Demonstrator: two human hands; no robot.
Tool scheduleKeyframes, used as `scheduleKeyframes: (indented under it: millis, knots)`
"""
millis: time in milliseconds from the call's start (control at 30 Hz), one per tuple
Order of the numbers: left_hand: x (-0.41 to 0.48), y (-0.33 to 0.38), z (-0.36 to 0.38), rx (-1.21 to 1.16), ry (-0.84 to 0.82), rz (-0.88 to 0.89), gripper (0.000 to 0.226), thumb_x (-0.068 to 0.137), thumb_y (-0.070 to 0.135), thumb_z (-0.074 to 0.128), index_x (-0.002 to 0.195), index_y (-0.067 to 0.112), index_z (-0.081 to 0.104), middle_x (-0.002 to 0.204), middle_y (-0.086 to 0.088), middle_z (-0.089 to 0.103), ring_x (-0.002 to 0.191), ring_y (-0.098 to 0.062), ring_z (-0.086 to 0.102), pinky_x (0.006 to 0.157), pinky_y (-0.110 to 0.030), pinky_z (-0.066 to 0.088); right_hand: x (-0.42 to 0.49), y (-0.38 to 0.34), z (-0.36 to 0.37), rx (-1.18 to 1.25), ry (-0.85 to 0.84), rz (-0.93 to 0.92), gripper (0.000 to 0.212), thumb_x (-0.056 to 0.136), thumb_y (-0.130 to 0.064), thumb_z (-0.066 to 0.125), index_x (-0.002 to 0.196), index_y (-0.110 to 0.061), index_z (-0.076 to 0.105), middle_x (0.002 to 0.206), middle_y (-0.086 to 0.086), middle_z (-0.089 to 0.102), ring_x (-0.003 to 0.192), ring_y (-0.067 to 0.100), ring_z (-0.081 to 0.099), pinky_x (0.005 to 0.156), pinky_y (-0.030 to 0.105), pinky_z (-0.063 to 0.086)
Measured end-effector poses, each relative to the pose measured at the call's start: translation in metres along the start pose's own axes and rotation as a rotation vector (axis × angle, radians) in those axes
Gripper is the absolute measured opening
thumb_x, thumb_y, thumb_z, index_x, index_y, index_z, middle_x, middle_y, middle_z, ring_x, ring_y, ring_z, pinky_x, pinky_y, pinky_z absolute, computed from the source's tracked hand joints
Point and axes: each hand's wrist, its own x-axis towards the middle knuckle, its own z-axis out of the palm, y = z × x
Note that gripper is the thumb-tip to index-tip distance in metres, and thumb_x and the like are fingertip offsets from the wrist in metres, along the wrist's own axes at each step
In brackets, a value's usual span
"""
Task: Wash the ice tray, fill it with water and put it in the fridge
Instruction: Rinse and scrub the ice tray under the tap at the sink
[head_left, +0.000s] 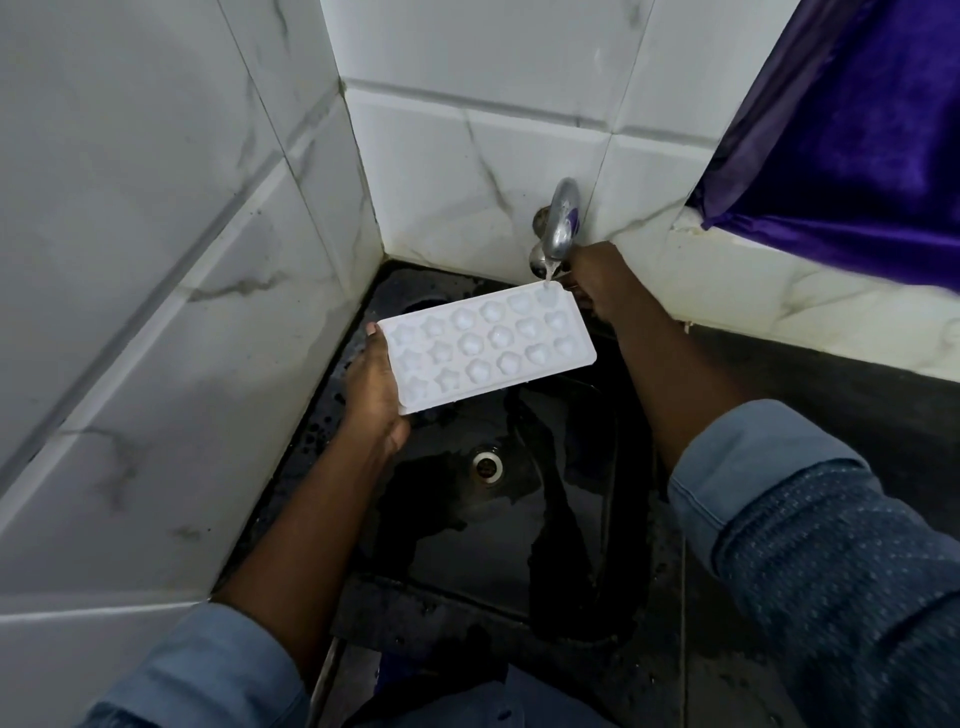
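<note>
I'm rinsing or filling the ice tray (483, 345) under the tap (561, 228), left hand (374, 384) gripping one end, right hand (597, 280) the other. Next, each pocket needs the stream.

A wet black sink (467, 587) fills the tiled corner, water (436, 488) pooled around its round metal drain (487, 464); dark countertop (857, 379) runs right of the drain.

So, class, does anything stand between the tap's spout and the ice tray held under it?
Nothing visible does. The water runs straight from the tap into the far right corner of the ice tray. The left hand grips the near end and the right hand the far end, beside the stream, not in it.
</note>
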Motion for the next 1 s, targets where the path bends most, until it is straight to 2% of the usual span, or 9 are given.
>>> scheduleKeyframes:
  millis: [133, 267, 333, 400, 567, 733, 800, 900, 1000]
  knots:
    - [-0.001, -0.002, 0.005, 0.007, -0.001, -0.005, 0.06, 0.111, 0.056, 0.04, 0.137, 0.01, 0.067, 0.13, -0.012, 0.075, 0.117, -0.033, 0.074, 0.096, -0.051, 0.061, -0.011, 0.008, -0.012, 0.085, -0.03, 0.069, 0.048, 0.094, -0.053, 0.064, 0.094, -0.006, 0.069, 0.074, 0.008, 0.076, 0.052, 0.017, 0.062, 0.063, 0.03, 0.045]
    - [0.001, -0.005, 0.01, 0.003, -0.031, -0.019, 0.062, 0.112, 0.055, 0.036, 0.141, 0.008, 0.064, 0.133, -0.013, 0.073, 0.119, -0.034, 0.073, 0.098, -0.051, 0.06, -0.036, 0.029, -0.026, 0.105, -0.07, 0.092, 0.044, 0.099, -0.053, 0.059, 0.093, -0.011, 0.074, 0.056, -0.01, 0.066, 0.043, 0.007, 0.059, 0.056, 0.031, 0.046]
    - [0.002, -0.007, 0.013, 0.008, -0.04, -0.027, 0.063, 0.112, 0.055, 0.035, 0.141, 0.007, 0.064, 0.133, -0.014, 0.073, 0.119, -0.034, 0.072, 0.096, -0.05, 0.061, -0.056, 0.047, -0.028, 0.119, -0.075, 0.103, 0.043, 0.097, -0.055, 0.059, 0.098, -0.016, 0.078, 0.076, -0.008, 0.078, 0.066, 0.014, 0.075, 0.065, 0.034, 0.058]
    - [0.003, -0.009, 0.015, 0.021, -0.03, -0.033, 0.062, 0.112, 0.055, 0.036, 0.139, 0.006, 0.065, 0.131, -0.015, 0.074, 0.118, -0.035, 0.073, 0.094, -0.049, 0.061, -0.075, 0.067, -0.028, 0.154, -0.103, 0.118, 0.04, 0.097, -0.055, 0.06, 0.103, -0.021, 0.079, 0.094, -0.005, 0.082, 0.087, 0.02, 0.078, 0.074, 0.038, 0.063]
    - [0.007, -0.018, 0.024, 0.075, -0.066, -0.06, 0.061, 0.111, 0.057, 0.04, 0.133, 0.008, 0.07, 0.125, -0.013, 0.077, 0.111, -0.033, 0.076, 0.089, -0.048, 0.063, -0.104, 0.101, -0.027, 0.31, -0.044, 0.133, 0.026, 0.105, -0.041, 0.06, 0.102, -0.019, 0.074, 0.103, 0.003, 0.079, 0.089, 0.019, 0.073, 0.066, 0.034, 0.06]
    - [0.012, -0.022, 0.044, 0.101, -0.137, -0.142, 0.061, 0.112, 0.056, 0.035, 0.133, 0.011, 0.07, 0.126, -0.013, 0.077, 0.115, -0.032, 0.075, 0.1, -0.05, 0.059, -0.103, 0.111, -0.032, 0.396, 0.113, 0.134, 0.023, 0.109, -0.034, 0.054, 0.1, -0.019, 0.069, 0.108, 0.007, 0.073, 0.087, 0.021, 0.068, 0.059, 0.032, 0.056]
    - [0.014, -0.022, 0.051, 0.114, -0.133, -0.153, 0.054, 0.114, 0.051, 0.036, 0.124, 0.013, 0.073, 0.116, -0.008, 0.081, 0.104, -0.026, 0.079, 0.091, -0.045, 0.062, -0.101, 0.113, -0.037, 0.412, 0.156, 0.133, 0.024, 0.109, -0.035, 0.053, 0.099, -0.02, 0.069, 0.108, 0.006, 0.072, 0.087, 0.02, 0.068, 0.056, 0.031, 0.056]
    - [0.015, -0.022, 0.058, 0.127, -0.127, -0.177, 0.04, 0.114, 0.041, 0.042, 0.113, 0.015, 0.073, 0.099, -0.003, 0.084, 0.081, -0.017, 0.081, 0.061, -0.032, 0.063, -0.099, 0.119, -0.048, 0.445, 0.206, 0.144, 0.025, 0.109, -0.036, 0.052, 0.1, -0.02, 0.069, 0.11, 0.006, 0.072, 0.09, 0.022, 0.069, 0.054, 0.03, 0.057]
    - [0.013, -0.024, 0.065, 0.129, -0.147, -0.186, 0.031, 0.113, 0.034, 0.048, 0.114, 0.015, 0.073, 0.101, -0.004, 0.082, 0.077, -0.016, 0.08, 0.058, -0.03, 0.061, -0.098, 0.126, -0.06, 0.464, 0.245, 0.155, 0.024, 0.109, -0.036, 0.053, 0.102, -0.019, 0.069, 0.112, 0.007, 0.071, 0.093, 0.024, 0.069, 0.053, 0.029, 0.057]
